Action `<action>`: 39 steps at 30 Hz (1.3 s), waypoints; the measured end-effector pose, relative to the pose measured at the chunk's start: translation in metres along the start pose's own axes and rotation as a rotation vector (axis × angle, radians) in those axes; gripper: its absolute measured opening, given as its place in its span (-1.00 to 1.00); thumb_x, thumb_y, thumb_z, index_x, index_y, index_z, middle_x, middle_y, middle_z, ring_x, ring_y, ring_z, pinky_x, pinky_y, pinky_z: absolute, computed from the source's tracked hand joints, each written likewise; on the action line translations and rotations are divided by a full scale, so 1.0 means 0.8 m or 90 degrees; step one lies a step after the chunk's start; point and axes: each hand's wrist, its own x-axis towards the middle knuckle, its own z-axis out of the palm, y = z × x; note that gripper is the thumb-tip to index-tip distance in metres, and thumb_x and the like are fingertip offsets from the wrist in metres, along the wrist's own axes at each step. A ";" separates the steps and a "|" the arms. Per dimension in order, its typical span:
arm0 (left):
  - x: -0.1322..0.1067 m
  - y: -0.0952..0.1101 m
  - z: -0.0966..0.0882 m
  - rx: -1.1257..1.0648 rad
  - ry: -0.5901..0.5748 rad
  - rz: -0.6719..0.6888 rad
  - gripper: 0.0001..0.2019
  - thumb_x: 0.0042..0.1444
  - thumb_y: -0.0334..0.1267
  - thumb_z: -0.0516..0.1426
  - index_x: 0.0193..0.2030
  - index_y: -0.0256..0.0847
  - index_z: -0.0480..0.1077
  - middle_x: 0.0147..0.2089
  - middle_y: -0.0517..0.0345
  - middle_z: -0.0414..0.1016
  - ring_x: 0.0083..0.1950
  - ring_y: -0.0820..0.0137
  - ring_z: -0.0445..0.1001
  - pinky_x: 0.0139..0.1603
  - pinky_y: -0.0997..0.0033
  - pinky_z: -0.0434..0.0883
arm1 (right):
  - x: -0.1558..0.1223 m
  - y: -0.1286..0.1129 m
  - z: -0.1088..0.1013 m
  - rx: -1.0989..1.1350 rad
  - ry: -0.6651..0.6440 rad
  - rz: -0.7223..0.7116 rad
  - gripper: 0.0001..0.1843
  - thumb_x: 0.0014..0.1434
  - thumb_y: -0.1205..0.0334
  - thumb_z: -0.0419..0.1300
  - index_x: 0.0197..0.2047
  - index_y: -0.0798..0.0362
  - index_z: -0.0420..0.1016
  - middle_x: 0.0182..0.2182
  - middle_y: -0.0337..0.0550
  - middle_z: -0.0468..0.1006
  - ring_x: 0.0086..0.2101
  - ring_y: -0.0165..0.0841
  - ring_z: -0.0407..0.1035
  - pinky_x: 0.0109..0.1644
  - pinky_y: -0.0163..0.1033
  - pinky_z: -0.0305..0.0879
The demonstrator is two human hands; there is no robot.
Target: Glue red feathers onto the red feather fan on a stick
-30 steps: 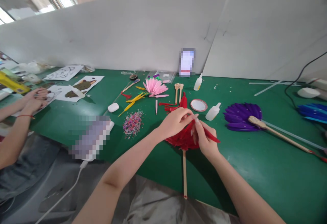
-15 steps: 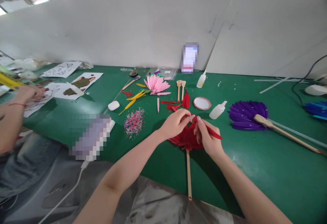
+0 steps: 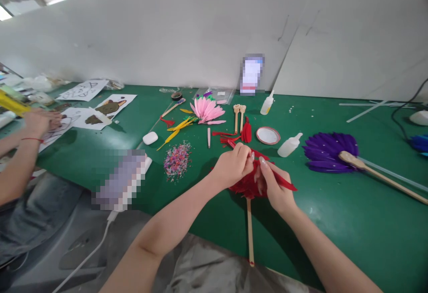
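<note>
A red feather fan (image 3: 245,189) lies in front of me, its wooden handle (image 3: 250,230) pointing towards my lap. Over the fan's left part, my left hand (image 3: 233,164) is closed with thumb and fingertips pinched; what they hold, if anything, is hidden. My right hand (image 3: 277,186) pinches a red feather (image 3: 286,182), whose tip sticks out to the right past the knuckles. The fingertips of both hands are close together above the fan. Behind them are a red tassel (image 3: 246,131), small wooden fan handles (image 3: 239,117) and a white dish (image 3: 268,135).
A white glue bottle (image 3: 289,145) lies tilted right of the dish; another bottle (image 3: 267,104) stands behind. Purple feather fan (image 3: 329,152) lies right, pink feathers (image 3: 207,110) at the back, colourful bits (image 3: 177,160) left. A co-worker's hands (image 3: 42,121) work over paper at far left.
My left hand has turned into a more closed pinch, and its fingertips have drawn slightly apart from the right ones. The right hand keeps the red feather. The whole view has shifted slightly.
</note>
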 end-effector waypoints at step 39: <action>-0.003 0.004 0.016 -0.141 0.192 0.104 -0.81 0.29 -0.34 -0.19 -0.32 -0.22 0.16 -0.34 0.09 0.28 -0.28 0.36 0.26 -0.22 0.33 0.32 | 0.000 -0.010 0.001 0.023 0.021 0.000 -0.51 0.25 -0.07 -0.02 -0.62 0.03 0.20 -0.82 -0.39 0.16 -0.79 -0.52 0.06 -0.72 -0.37 0.01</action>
